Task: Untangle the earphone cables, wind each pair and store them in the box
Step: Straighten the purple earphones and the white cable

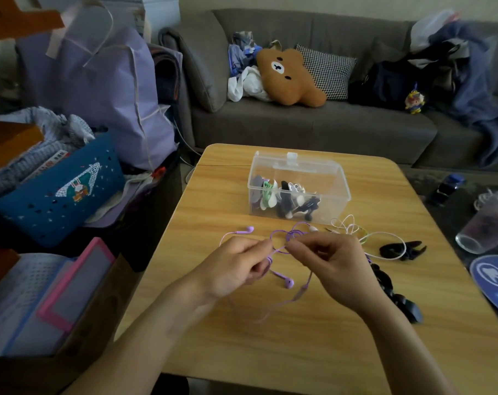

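A purple earphone cable (285,238) loops between my hands above the wooden table (270,337). My left hand (236,269) pinches it at one side and my right hand (330,260) pinches it close by. One purple earbud (289,283) dangles below my hands; another (246,230) lies on the table to the left. A white earphone cable (353,226) lies tangled to the right. The clear plastic box (339,178) stands open behind, holding several wound earphones (285,198).
Black cable clips (402,248) and a black strip of them (390,292) lie right of my hands. A glass cup (487,226) and a blue round mat (496,276) sit beyond the table's right edge. A sofa (313,121) stands behind; bags and boxes crowd the left.
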Available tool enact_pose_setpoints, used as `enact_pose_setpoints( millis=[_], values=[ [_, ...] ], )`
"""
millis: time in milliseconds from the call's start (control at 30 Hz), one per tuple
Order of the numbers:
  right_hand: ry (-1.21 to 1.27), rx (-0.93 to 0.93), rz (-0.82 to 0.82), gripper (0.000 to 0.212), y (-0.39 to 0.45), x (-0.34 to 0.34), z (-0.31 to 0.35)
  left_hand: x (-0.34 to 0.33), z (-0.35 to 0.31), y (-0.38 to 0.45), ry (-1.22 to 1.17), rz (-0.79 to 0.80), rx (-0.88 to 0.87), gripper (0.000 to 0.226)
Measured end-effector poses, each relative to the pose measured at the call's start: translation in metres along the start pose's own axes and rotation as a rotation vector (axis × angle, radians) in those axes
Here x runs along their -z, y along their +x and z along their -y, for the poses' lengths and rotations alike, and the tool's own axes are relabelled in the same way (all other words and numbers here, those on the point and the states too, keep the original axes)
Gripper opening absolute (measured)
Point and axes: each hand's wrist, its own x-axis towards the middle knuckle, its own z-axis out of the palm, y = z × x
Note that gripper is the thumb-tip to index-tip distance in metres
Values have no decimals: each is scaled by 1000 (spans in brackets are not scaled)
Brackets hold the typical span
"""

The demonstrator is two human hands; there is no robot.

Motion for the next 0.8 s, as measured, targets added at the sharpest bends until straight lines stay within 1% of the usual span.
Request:
enact_pose_setpoints(
  millis=[67,133,233,300,367,433,500,533,633,700,733,767,800],
  values=[
    [-47,-48,19,13,1,1,-9,8,-3,1,-136,38,66,48],
    [-76,-49,56,10,2,0,-14,17,-6,2,-217,91,133,46],
    [-111,-51,71,11,2,-5,-17,22,-9,0,-163,241,169,43],
    [-121,-55,28,12,3,-7,-17,21,-10,-1,-66,279,182,45],
    [-129,-49,-43,14,2,-5,-16,19,-6,0,94,229,190,43],
    [-127,-47,-74,18,0,-3,-12,17,1,3,277,109,163,46],
    [-61,-54,-39,27,-2,-5,-10,15,8,7,337,4,129,50],
    [-10,-55,-22,31,-2,-8,-10,13,9,9,333,-5,120,51],
    [129,-70,-21,40,1,-13,-10,13,10,9,286,69,131,52],
    [164,-88,-23,39,4,-10,-10,18,8,7,139,173,158,50],
    [163,-97,-10,38,5,-6,-10,22,6,7,38,196,149,49],
    [162,-110,7,36,5,-2,-10,26,3,7,-64,162,124,47],
    [168,-132,23,33,6,3,-11,31,0,8,-174,81,103,46]
  ],
)
